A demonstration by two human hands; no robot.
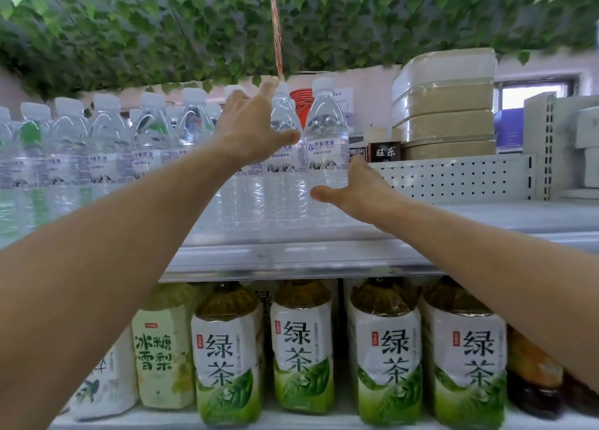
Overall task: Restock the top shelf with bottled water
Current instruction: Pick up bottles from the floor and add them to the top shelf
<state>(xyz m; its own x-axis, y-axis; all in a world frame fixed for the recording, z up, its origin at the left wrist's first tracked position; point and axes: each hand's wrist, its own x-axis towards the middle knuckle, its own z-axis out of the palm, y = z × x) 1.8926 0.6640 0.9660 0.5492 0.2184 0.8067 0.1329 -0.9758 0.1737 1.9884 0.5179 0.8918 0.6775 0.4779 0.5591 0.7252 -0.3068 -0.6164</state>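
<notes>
Clear plastic water bottles with white caps (107, 144) stand in a row along the white metal top shelf (291, 254), running from the far left to about the middle. Rightmost clear water bottle with a blue-and-white label (327, 137) stands upright at the end of the row, another just beside it on its left. Left hand (252, 131) is raised in front of that neighbouring bottle, fingers spread and straight, thumb out toward the label; can't tell if the fingertips touch the plastic. Right hand (356, 189) reaches in low at the right side of the end bottle, fingers extended, thumb sticking out left under the label, fingertips at the bottle's right edge, not wrapped round it. Stacked beige flat boxes (444, 105) sit on the shelf to the right, behind a white perforated divider (453, 176). Small dark box with white characters (384, 152) near the end bottle. Green tea bottles with white-green labels (304, 348) fill the shelf below. Green artificial leaves (194, 24) hang overhead.
</notes>
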